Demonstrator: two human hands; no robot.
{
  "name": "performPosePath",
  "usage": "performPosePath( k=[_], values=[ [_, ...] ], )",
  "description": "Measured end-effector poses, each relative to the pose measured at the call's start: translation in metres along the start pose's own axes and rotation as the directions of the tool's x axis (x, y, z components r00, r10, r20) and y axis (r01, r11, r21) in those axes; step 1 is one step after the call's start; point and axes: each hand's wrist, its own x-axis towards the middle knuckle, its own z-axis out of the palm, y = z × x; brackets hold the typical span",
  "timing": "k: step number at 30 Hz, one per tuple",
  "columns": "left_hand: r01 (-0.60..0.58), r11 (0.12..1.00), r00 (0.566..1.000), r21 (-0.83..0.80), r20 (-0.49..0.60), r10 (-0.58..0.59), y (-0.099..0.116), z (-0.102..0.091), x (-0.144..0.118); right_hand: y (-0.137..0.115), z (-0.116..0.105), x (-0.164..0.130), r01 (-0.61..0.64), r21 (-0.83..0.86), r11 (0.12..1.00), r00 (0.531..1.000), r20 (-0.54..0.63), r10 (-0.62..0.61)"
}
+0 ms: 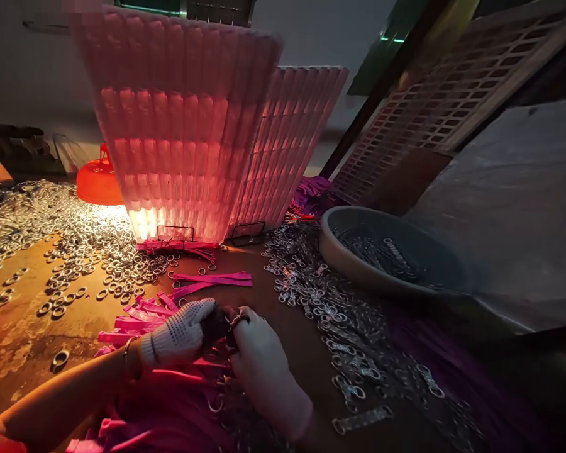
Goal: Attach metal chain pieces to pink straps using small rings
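My left hand (182,332), in a white dotted glove with dark fingertips, is closed above a pile of pink straps (170,402). Close against it, my right hand (264,362) wears a plain white glove and is closed too. A small metal piece (238,318) shows at the right fingertips; its exact kind is too dark to tell. What the left fingers hold is hidden. More pink straps (139,321) lie fanned out beside the left glove. A metal ring (216,402) rests on the straps below the hands.
Loose metal rings (117,251) cover the table's left side, under a red lamp (99,181). Ribbed translucent panels (170,138) stand upright at the back. On the right lie short metal chain pieces (349,352) with ringed ends, beside a large tub (327,236) holding more metal parts.
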Motion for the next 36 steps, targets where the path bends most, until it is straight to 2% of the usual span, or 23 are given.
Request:
performPosePath(
  k=[3, 6, 8, 10, 11, 12, 14, 16, 18, 20, 22, 26, 28, 30, 32, 34, 36],
  values=[
    [0.159, 0.986, 0.986, -0.059, 0.063, -0.155, 0.004, 0.002, 0.010, 0.002, -0.025, 0.009, -0.003, -0.107, 0.994, 0.993, 0.120, 0.016],
    [0.200, 0.980, 0.975, 0.020, 0.098, -0.201, 0.015, 0.001, 0.028, 0.012, -0.042, 0.014, 0.003, -0.138, 0.990, 0.976, 0.216, 0.027],
    [0.202, 0.979, 0.978, -0.001, 0.061, -0.201, 0.026, -0.002, 0.046, 0.020, -0.041, 0.013, 0.058, -0.089, 0.994, 0.950, 0.310, -0.027],
    [0.124, 0.992, 0.992, -0.037, -0.016, -0.125, 0.038, -0.005, 0.067, 0.029, -0.030, 0.009, 0.143, 0.030, 0.989, 0.923, 0.356, -0.144],
    [0.063, 0.998, 0.997, -0.024, -0.047, -0.064, 0.043, -0.007, 0.078, 0.035, -0.023, 0.007, 0.152, 0.084, 0.985, 0.927, 0.333, -0.172],
    [0.004, 1.000, 0.998, 0.017, -0.058, -0.003, 0.046, -0.008, 0.088, 0.042, -0.016, 0.006, 0.118, 0.117, 0.986, 0.950, 0.277, -0.146],
    [-0.072, 0.986, 0.997, 0.152, -0.012, 0.075, 0.049, -0.008, 0.105, 0.060, -0.007, 0.007, -0.053, 0.143, 0.988, 0.993, 0.112, 0.037],
    [-0.074, 0.967, 0.996, 0.243, 0.072, 0.058, 0.045, -0.003, 0.116, 0.080, -0.001, 0.012, -0.196, 0.174, 0.965, 0.979, -0.027, 0.204],
    [-0.088, 0.948, 0.990, 0.306, 0.132, 0.050, 0.038, 0.004, 0.121, 0.095, 0.000, 0.019, -0.204, 0.220, 0.954, 0.968, -0.100, 0.230],
    [-0.116, 0.922, 0.986, 0.369, 0.156, 0.061, 0.029, 0.012, 0.123, 0.103, 0.000, 0.025, -0.114, 0.253, 0.961, 0.983, -0.111, 0.146],
    [-0.110, 0.908, 0.987, 0.405, 0.154, 0.051, 0.020, 0.019, 0.123, 0.104, -0.002, 0.030, -0.048, 0.225, 0.973, 0.996, -0.061, 0.063],
    [0.005, 0.941, 0.993, 0.337, 0.109, -0.045, 0.001, 0.029, 0.119, 0.101, -0.002, 0.031, 0.005, 0.046, 0.999, 0.994, 0.112, -0.010],
    [0.062, 0.951, 0.991, 0.303, 0.094, -0.095, -0.008, 0.032, 0.119, 0.102, 0.007, 0.030, -0.012, 0.101, 0.995, 0.995, 0.102, 0.002],
    [0.079, 0.933, 0.988, 0.350, 0.094, -0.120, -0.016, 0.033, 0.127, 0.104, 0.024, 0.030, -0.112, 0.366, 0.924, 0.993, 0.011, 0.116],
    [0.040, 0.881, 0.990, 0.472, 0.102, -0.099, -0.021, 0.030, 0.144, 0.108, 0.045, 0.032, -0.174, 0.667, 0.724, 0.949, -0.081, 0.303],
    [-0.019, 0.800, 0.994, 0.600, 0.099, -0.051, -0.023, 0.025, 0.171, 0.115, 0.063, 0.035, -0.165, 0.808, 0.566, 0.883, -0.134, 0.450],
    [-0.043, 0.738, 0.997, 0.674, 0.079, -0.013, -0.026, 0.020, 0.201, 0.124, 0.073, 0.037, -0.164, 0.840, 0.518, 0.835, -0.162, 0.526]
  ],
)
